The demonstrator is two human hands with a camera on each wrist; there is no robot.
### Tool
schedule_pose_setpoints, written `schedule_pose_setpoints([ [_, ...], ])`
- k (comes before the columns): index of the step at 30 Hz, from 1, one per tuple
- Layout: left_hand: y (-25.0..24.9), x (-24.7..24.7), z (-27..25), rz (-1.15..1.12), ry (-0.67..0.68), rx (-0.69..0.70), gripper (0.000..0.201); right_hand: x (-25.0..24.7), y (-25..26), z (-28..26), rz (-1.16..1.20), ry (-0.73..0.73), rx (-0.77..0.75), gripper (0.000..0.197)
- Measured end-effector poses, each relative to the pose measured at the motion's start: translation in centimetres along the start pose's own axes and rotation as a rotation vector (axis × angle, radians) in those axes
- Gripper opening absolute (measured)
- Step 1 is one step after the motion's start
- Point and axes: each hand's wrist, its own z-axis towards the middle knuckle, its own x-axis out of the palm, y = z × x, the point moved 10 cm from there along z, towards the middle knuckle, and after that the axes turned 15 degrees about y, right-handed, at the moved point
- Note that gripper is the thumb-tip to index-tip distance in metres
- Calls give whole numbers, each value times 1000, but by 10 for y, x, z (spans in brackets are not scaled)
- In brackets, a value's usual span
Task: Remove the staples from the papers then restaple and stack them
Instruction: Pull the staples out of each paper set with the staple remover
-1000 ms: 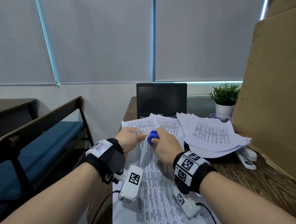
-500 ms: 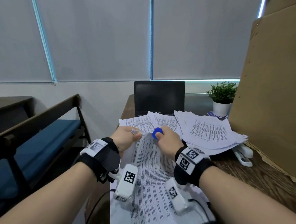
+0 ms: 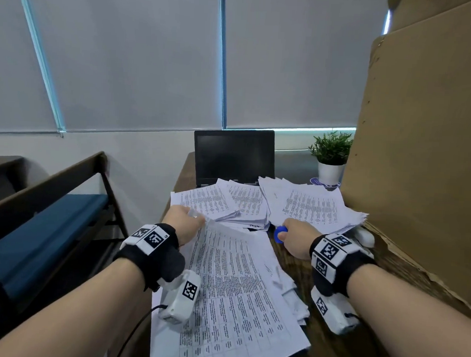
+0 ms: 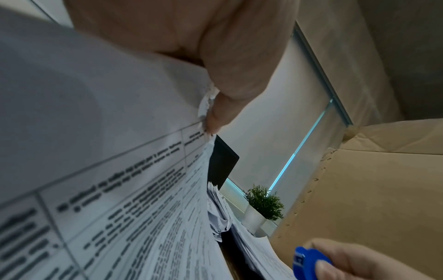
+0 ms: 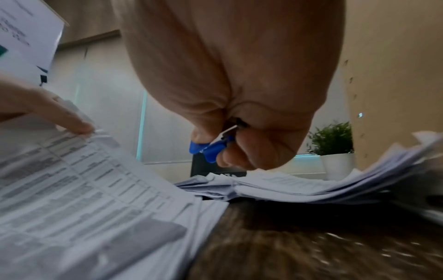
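Observation:
A printed paper set point(image 3: 230, 283) lies on the wooden desk point(image 3: 361, 349) in front of me. My left hand point(image 3: 183, 222) pinches its torn top left corner point(image 4: 207, 106) and lifts it slightly. My right hand point(image 3: 298, 238) holds a blue staple remover point(image 3: 280, 233) squeezed between thumb and fingers point(image 5: 210, 145), off to the right of that corner and clear of the paper. More printed sets point(image 3: 309, 207) are heaped at the back. A white stapler point(image 3: 364, 237) peeks out beneath the right heap.
A shut-off laptop point(image 3: 234, 156) stands at the desk's far edge, beside a small potted plant point(image 3: 330, 159). A big cardboard sheet point(image 3: 423, 162) walls the right side. A blue-cushioned bench point(image 3: 38, 229) sits left of the desk.
My right hand has pulled the blue staple remover away from the paper corner to the right. The left hand keeps its pinch on the corner. The head view has tilted slightly.

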Motion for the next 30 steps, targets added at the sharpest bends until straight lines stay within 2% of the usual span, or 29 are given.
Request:
schedule_pose_setpoints([
  [5,-1,6,-1,18,17,-31,18,7,-36,-5,-144,84,93,17],
  [9,-8,5,-5,53,-10,-41,33,16,-54,-6,-341,176,163,13],
  [12,-14,5,-6,91,-32,-30,28,13,-67,-11,-456,167,216,25],
  [14,-14,8,-6,60,-15,-24,23,13,-75,-14,-495,187,252,24],
  [17,-13,17,-3,58,34,-13,18,15,-82,-16,-481,223,279,25],
  [21,-16,21,-3,68,40,12,28,11,-86,-14,-528,189,267,15],
  [23,-16,20,-3,62,46,13,22,6,-87,-14,-562,147,249,25],
  [25,-15,17,0,25,47,23,16,0,-84,-16,-538,102,224,18],
  [27,-13,15,2,-27,56,26,12,2,-85,-16,-524,148,229,10],
  [30,-12,12,2,-107,59,37,6,-6,-82,-15,-383,118,201,15],
])
